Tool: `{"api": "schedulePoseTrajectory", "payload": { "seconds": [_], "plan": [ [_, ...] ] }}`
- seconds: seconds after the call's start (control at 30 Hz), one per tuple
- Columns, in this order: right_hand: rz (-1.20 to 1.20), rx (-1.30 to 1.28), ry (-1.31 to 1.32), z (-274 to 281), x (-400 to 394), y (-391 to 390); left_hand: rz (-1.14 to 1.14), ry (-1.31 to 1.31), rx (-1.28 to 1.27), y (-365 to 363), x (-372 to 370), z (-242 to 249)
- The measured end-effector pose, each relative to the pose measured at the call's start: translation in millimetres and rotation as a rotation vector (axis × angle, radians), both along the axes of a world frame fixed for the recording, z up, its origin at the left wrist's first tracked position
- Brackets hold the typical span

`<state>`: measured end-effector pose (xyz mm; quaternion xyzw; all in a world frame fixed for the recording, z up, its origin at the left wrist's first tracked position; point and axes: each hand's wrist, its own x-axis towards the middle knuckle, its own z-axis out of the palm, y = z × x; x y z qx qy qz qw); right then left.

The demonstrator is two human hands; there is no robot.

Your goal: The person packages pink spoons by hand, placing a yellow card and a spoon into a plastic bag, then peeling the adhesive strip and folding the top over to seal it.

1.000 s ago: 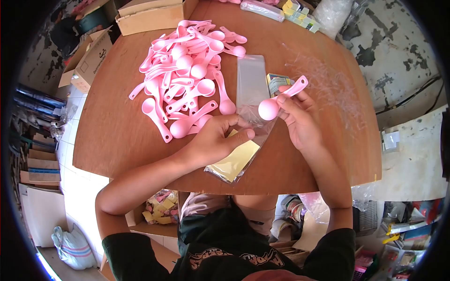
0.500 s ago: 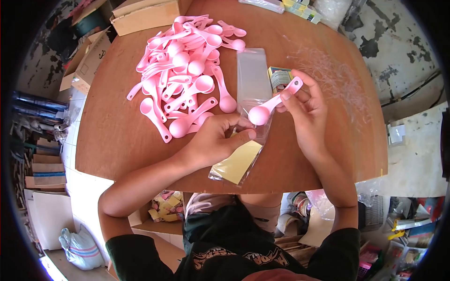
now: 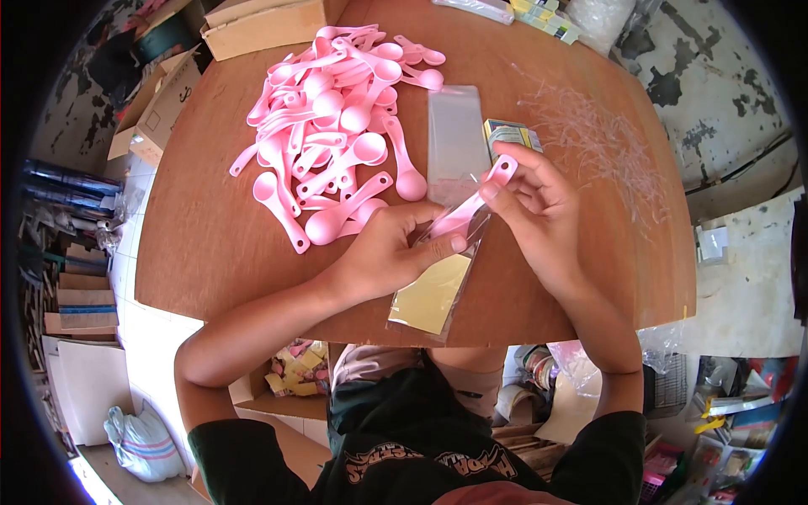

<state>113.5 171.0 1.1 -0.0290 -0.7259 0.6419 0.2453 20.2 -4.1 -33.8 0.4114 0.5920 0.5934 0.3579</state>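
Observation:
My left hand (image 3: pixel 410 250) is closed on a clear plastic bag (image 3: pixel 446 316) with a yellow card (image 3: pixel 425 295) inside its lower end. Between the thumb and fingers of my right hand (image 3: pixel 532 198) is the handle of a pink measuring spoon (image 3: pixel 484 194). The spoon's bowl end lies in the mouth of the bag, partly hidden by my left thumb. Left of my hands is a heap of pink spoons (image 3: pixel 328 126). Just beyond my hands lies a stack of clear bags (image 3: pixel 455 135), with a small printed box (image 3: pixel 512 135) beside it.
Thin clear plastic strips (image 3: pixel 602 143) are scattered on the right of the wooden table (image 3: pixel 202 194). A cardboard box (image 3: pixel 269 29) stands at the back left. Under the table edge, an open carton (image 3: pixel 299 370) holds yellow-carded packs.
My right hand has moved left and slightly down, bringing the spoon's bowl from above the bag into its mouth. The bag in my left hand has shifted slightly right.

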Motion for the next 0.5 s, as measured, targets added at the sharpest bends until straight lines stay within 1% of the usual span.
{"api": "schedulePoseTrajectory", "payload": {
  "seconds": [0.03, 0.13, 0.2, 0.23, 0.3, 0.47, 0.5],
  "plan": [
    [0.007, 0.080, 0.013, -1, 0, -1, 0.000, -0.002, -0.002, -1, 0, 3],
    [0.009, 0.084, 0.017, -1, 0, -6, -0.009, 0.061, -0.051, -3, 0, 4],
    [0.008, 0.104, 0.036, 2, -2, -6, 0.024, 0.072, 0.064, -2, -1, -2],
    [0.006, 0.128, 0.061, 5, -3, -5, 0.026, 0.071, 0.061, -2, -2, -3],
    [0.004, 0.154, 0.056, 13, -4, -4, 0.078, -0.034, 0.108, -1, -1, -4],
    [-0.042, 0.201, 0.000, 16, -6, -6, 0.133, 0.059, 0.137, 0, 1, -5],
    [-0.042, 0.201, -0.001, 17, -6, -9, 0.154, 0.078, 0.178, 1, 1, -6]
  ]
}}
